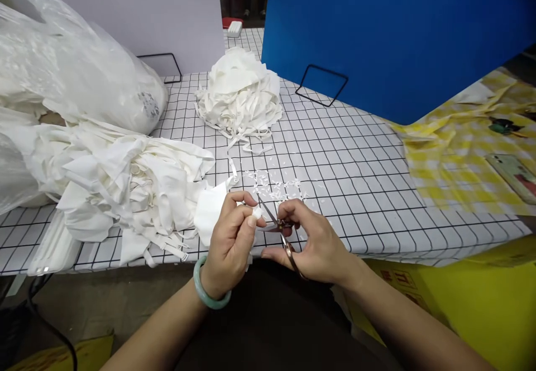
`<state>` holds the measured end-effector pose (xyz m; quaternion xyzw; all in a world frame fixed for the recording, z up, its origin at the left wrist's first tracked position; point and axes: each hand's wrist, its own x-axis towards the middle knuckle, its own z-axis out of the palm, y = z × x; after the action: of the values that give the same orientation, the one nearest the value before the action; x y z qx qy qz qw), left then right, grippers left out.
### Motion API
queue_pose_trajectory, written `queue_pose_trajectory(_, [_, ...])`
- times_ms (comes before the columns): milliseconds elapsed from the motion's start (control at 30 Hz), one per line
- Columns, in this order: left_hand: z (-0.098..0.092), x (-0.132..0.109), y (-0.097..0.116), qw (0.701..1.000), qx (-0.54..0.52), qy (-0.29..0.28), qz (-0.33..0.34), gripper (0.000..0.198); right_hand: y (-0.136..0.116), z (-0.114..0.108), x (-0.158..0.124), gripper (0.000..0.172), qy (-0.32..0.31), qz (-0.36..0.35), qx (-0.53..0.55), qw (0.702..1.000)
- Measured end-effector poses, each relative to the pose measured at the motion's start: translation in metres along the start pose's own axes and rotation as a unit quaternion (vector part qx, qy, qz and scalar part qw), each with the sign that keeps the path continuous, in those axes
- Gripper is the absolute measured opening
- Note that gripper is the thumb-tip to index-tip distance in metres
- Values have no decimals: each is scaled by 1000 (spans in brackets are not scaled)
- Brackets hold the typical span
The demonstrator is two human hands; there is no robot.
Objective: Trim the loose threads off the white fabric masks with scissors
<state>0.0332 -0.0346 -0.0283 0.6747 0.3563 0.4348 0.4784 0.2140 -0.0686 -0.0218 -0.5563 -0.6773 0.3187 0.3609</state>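
Observation:
My left hand [233, 238], with a pale green bangle on its wrist, pinches the edge of a white fabric piece [210, 206] at the table's front edge. A small white tip of the cloth [257, 212] pokes out between thumb and finger. In my right hand [316, 240] is a pair of scissors [288, 246], its blades apart and pointing left toward that tip. Small white snippets [276, 186] lie scattered just beyond both hands. Left of them spreads a loose heap of white fabric pieces with straps [154, 181].
A second white fabric pile [240, 89] stands farther back on the checked tablecloth [360, 164]. A bulging clear plastic bag [96, 70] sits at left. Behind are a lilac panel [167, 14] and a blue panel [377, 36]. At right, a phone [513, 176] lies on yellow checked cloth [444, 153].

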Motion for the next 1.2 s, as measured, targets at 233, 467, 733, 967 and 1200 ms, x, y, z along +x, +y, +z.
queue_pose_trajectory(233, [2,-1,-2,999,21,-27,36,27,4,4,-4,45,4,7,15,1000])
queue_pose_trajectory(467, [3,-2,-6,998,24,-41,49,23,8,6,-5,47,9,7,45,999])
queue_pose_trajectory(733, [4,0,-6,996,28,-49,65,24,9,7,-6,47,19,-3,50,999])
queue_pose_trajectory(967, [4,0,-7,995,30,-55,81,22,11,10,-6,45,30,-17,60,998])
queue_pose_trajectory(1200, [7,4,-9,994,23,-64,90,22,15,11,-10,46,33,0,63,997])
